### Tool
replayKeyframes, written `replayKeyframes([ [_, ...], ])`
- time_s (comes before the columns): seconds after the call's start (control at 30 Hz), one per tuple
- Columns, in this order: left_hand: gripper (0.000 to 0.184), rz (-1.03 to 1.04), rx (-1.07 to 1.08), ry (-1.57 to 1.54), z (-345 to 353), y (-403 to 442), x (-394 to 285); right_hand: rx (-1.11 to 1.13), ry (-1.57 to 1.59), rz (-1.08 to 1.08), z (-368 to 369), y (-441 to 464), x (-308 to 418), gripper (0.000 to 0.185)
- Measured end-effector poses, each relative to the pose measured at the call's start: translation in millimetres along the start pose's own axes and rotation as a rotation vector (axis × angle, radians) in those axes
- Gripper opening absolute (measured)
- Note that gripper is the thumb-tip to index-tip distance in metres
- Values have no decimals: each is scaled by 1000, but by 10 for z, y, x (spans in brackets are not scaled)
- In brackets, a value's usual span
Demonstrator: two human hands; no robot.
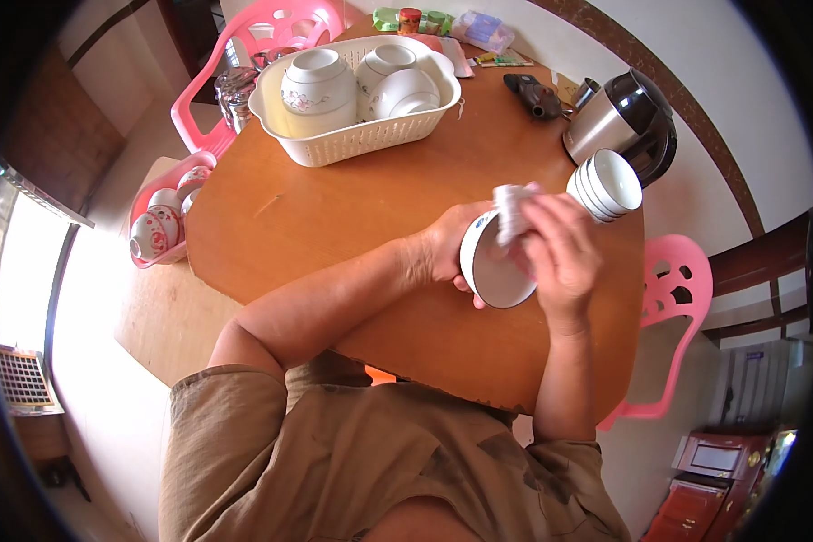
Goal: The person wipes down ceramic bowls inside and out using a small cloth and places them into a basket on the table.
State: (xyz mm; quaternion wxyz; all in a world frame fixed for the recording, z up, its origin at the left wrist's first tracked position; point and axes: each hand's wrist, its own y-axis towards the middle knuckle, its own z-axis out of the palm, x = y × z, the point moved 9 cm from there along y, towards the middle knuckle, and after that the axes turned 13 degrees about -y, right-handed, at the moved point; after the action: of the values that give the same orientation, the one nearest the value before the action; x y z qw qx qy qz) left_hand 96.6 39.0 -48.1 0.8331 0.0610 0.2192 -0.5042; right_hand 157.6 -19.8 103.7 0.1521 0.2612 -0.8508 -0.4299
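A white bowl (501, 271) with a dark rim is tilted over the wooden table, its inside facing my right side. My left hand (453, 242) grips it from the left, fingers partly hidden behind it. At the bowl's upper edge, my right hand (560, 248) pinches a white cloth (512, 210); the hand is slightly blurred. Just beyond, a stack of several white bowls (612, 185) lies tilted near the table's right edge. Upside-down white bowls (319, 90) fill a white perforated basket (352, 143) at the far left.
The wooden table (334, 208) spans the middle. A steel kettle (619, 117) and a dark object (540, 98) stand at the back right. Pink chairs (682, 271) flank the table. At left, a pink basket (167, 256) holds patterned bowls. Packets (483, 32) lie at the back.
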Motion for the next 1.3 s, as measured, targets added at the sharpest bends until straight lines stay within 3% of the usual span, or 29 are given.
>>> replayKeyframes([
  [0.23,37,-79,-85,133,10,-40,91,11,-139,-70,158,-66,101,35],
  [0.33,35,-74,-243,187,-83,-42,87,18,-165,-64,172,-90,105,33],
  [0.43,37,-99,-197,219,-87,-46,88,-15,-200,-50,181,-138,54,29],
  [0.53,36,-16,-156,52,75,-95,47,-38,-195,27,209,-191,-65,22],
  [0.6,34,124,-257,48,-93,-34,-52,-30,-164,109,236,-250,-211,17],
  [0.67,47,276,-508,-19,1,-140,-157,-11,-86,274,288,-342,-387,13],
  [0.73,47,400,-464,189,-99,-173,-370,33,-20,391,413,-474,-545,11],
  [0.87,44,696,-352,389,124,-383,-669,335,739,1031,939,-801,-578,20],
  [1.03,51,947,-224,806,570,-648,-799,427,1478,1206,1226,-892,-173,26],
  [1.1,57,997,-145,918,629,-680,-821,533,1577,1241,1260,-935,-48,27],
  [1.17,60,1048,-74,989,712,-685,-815,438,1735,1298,1399,-1066,-87,25],
  [1.27,72,876,-20,974,572,-468,-697,274,1766,1294,1465,-1111,-347,25],
  [1.3,76,823,-17,924,569,-410,-645,247,1614,1285,1313,-1040,-432,21],
])
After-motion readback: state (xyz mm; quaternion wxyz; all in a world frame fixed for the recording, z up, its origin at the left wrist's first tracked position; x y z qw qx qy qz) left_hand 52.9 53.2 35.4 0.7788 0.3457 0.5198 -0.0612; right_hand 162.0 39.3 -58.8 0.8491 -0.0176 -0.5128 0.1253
